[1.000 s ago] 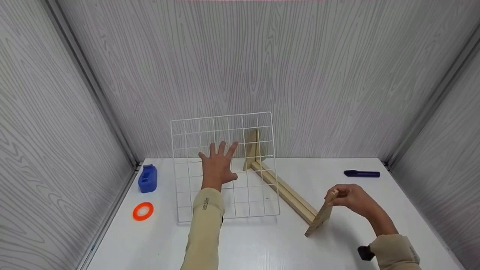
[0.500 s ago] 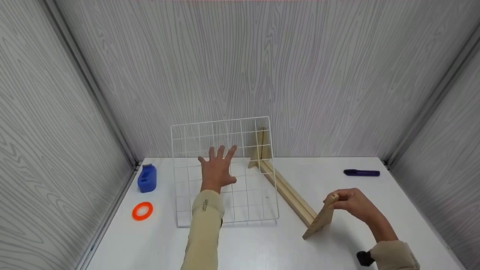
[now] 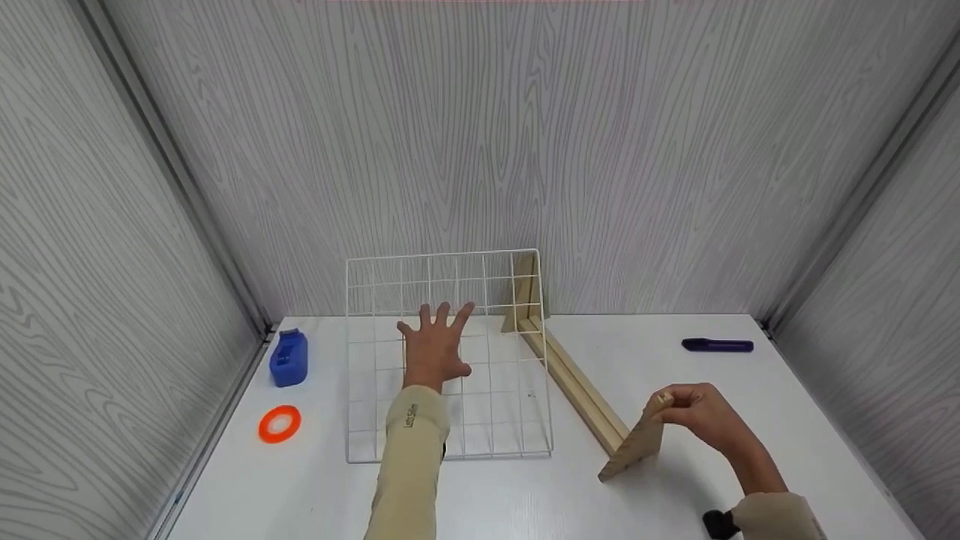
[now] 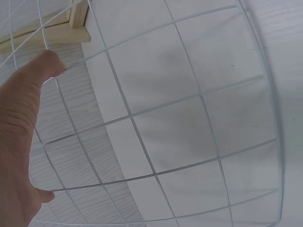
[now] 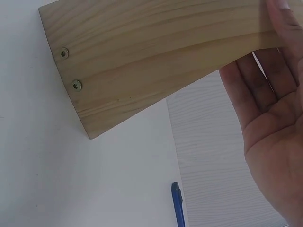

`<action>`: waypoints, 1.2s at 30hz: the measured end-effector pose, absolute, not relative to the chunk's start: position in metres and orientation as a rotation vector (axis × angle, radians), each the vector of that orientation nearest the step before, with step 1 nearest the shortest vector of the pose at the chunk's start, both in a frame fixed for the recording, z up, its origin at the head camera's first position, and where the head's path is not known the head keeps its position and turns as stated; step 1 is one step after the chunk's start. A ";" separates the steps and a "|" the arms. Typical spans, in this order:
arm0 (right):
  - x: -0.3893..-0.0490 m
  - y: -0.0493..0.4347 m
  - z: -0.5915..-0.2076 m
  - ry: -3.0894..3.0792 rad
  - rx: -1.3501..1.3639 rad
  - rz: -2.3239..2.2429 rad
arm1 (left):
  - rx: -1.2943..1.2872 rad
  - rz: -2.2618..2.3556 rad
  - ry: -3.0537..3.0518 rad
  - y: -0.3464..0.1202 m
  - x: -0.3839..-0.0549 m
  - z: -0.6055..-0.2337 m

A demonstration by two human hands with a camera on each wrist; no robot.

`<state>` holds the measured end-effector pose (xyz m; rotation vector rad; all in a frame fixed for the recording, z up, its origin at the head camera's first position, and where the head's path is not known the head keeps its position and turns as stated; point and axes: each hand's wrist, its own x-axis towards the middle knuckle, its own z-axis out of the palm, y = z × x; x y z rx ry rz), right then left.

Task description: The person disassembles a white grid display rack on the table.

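Left hand (image 3: 435, 346), fingers spread flat, presses the white wire grid (image 3: 491, 420), which leans back at a tilt near the table's middle. Right hand (image 3: 701, 414) pinches the top of the near upright board (image 3: 636, 448) of the wooden frame (image 3: 574, 384). Best to keep the palm broad on the wires and steady the board upright so the grid's right edge lies along the rail.

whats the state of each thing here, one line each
white wire grid panel: tilted, near edge on the table, far edge raised
left hand: flat on the grid, fingers spread
wooden frame: lying on the table, end pieces upright
right hand: grips the near end piece
orange tape roll: lying flat
purple marker: lying
blue plastic tape dispenser: standing
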<state>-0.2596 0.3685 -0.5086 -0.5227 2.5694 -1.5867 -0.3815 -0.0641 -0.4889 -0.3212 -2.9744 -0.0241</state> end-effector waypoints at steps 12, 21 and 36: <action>-0.250 0.362 -0.514 2.640 -0.414 -1.637 | -0.349 0.011 -2.998 -0.057 -0.383 -0.497; -0.244 0.357 -0.519 2.645 -0.418 -1.745 | -0.334 -0.027 -2.998 -0.055 -0.380 -0.504; -0.235 0.346 -0.527 2.684 -0.306 -1.897 | -0.313 -0.040 -3.021 -0.052 -0.381 -0.511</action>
